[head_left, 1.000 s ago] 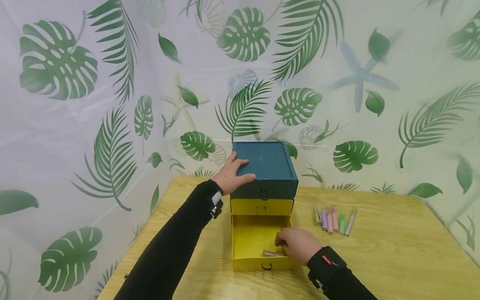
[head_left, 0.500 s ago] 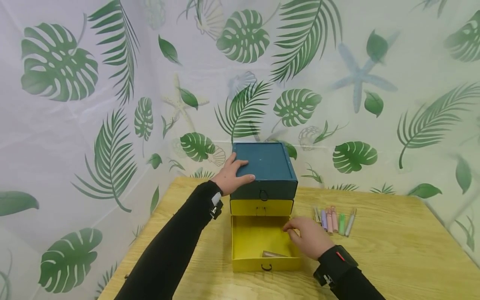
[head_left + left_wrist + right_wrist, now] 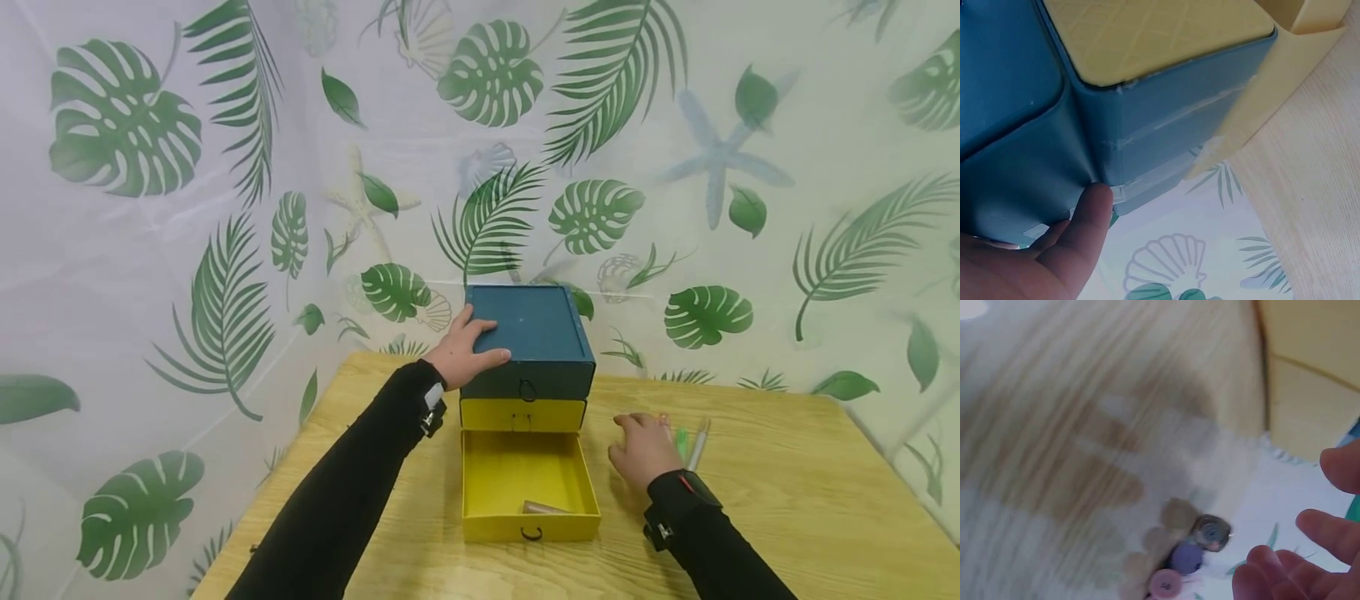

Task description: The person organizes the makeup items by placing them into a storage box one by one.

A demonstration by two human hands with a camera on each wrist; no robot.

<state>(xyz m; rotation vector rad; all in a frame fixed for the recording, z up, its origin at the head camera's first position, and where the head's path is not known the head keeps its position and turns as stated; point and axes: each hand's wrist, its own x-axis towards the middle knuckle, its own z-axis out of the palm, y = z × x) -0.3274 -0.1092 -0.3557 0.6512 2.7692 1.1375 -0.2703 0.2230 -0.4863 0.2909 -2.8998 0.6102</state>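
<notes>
My left hand (image 3: pixel 463 354) rests on the left edge of a dark blue drawer box (image 3: pixel 536 321), thumb and fingers spread over its top. In the left wrist view, its fingers (image 3: pixel 1085 231) lie along the blue side wall. The yellow bottom drawer (image 3: pixel 498 467) is pulled out, with a brownish tube (image 3: pixel 545 507) lying near its front. To the right of the drawer, my right hand (image 3: pixel 647 450) hovers with fingers apart, holding nothing. It partly covers a row of slim pens. A clear pen (image 3: pixel 1211 532), a purple pen (image 3: pixel 1186 557) and a pink pen (image 3: pixel 1165 584) show end-on beside its fingers.
A green pen (image 3: pixel 682 442) and a grey pen (image 3: pixel 699 446) lie right of my right hand on the wooden table (image 3: pixel 810 492). A yellow middle drawer (image 3: pixel 487 414) sticks out slightly. A leaf-patterned sheet (image 3: pixel 825 250) hangs behind and at the left.
My right hand has left the drawer and the tube there, lifting and moving right to over the pens. My left hand has stayed on the box.
</notes>
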